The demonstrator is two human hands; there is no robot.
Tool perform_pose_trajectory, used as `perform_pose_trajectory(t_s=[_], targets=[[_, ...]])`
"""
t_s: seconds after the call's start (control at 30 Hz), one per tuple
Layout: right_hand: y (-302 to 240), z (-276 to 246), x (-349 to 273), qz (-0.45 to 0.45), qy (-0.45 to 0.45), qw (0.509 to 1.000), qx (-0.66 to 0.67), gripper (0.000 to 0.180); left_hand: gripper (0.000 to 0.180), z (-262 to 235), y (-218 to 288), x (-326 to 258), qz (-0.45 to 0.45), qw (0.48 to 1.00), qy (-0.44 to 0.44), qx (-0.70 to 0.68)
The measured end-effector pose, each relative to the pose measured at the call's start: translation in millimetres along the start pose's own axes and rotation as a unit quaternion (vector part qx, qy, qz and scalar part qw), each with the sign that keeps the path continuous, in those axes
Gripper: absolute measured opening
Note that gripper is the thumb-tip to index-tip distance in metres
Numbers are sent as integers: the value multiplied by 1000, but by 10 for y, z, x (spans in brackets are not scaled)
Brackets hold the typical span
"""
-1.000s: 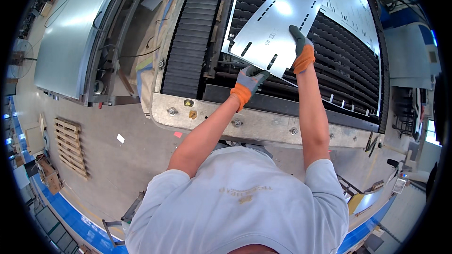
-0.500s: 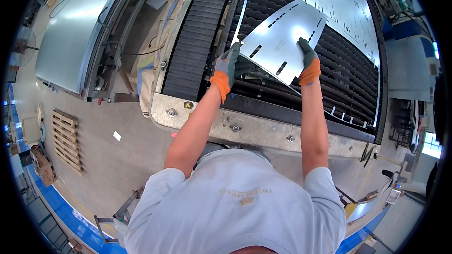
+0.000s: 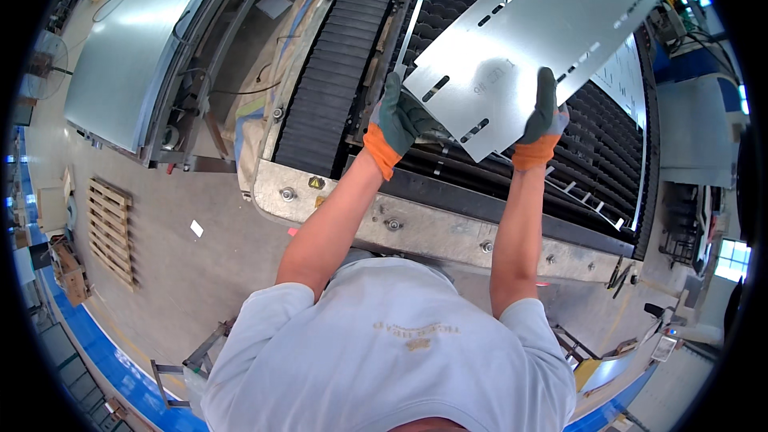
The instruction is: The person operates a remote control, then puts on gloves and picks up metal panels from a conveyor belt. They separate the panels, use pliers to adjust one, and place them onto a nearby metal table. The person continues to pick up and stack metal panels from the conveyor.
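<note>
A shiny slotted sheet-metal panel (image 3: 512,56) hangs over the dark slatted bed, its far end raised and tilted toward the upper right. My left hand (image 3: 392,128), in a grey-green glove with an orange cuff, supports the panel's near left corner; its thumb points up and its fingers reach beneath the metal. My right hand (image 3: 544,124), gloved the same way, grips the near right edge with its thumb on top and its other fingers mostly hidden below. Long and short slots run along both sides of the panel.
Wavy dark slats (image 3: 596,136) fill the bed, with more cut sheet (image 3: 624,80) lying at its far right. A metal frame edge (image 3: 384,220) runs in front of me. Left are a ribbed cover (image 3: 340,72), stacked sheets (image 3: 136,48) and a wooden pallet (image 3: 110,228).
The panel has risen nearer to me, and its far end has swung up and right. My right hand has shifted slightly right and down along with it.
</note>
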State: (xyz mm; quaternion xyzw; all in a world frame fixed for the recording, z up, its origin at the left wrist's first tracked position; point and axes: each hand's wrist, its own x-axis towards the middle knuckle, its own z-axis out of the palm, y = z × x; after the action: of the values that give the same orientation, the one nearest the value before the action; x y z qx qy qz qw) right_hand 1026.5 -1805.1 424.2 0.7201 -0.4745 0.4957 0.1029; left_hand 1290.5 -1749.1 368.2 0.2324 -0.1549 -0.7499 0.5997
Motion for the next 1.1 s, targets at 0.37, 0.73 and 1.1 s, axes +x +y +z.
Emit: perform_pose_trajectory(t_s=[0.37, 0.73, 1.1], targets=[[-394, -752, 383, -25, -68, 997, -1, 52, 68, 278, 116, -15, 36, 998, -52, -19], [148, 113, 321, 532, -34, 648, 544, 36, 66, 149, -32, 23, 114, 987, -31, -108], [321, 98, -159, 613, -74, 542, 570, 30, 62, 23, -206, -26, 67, 993, 2, -98]])
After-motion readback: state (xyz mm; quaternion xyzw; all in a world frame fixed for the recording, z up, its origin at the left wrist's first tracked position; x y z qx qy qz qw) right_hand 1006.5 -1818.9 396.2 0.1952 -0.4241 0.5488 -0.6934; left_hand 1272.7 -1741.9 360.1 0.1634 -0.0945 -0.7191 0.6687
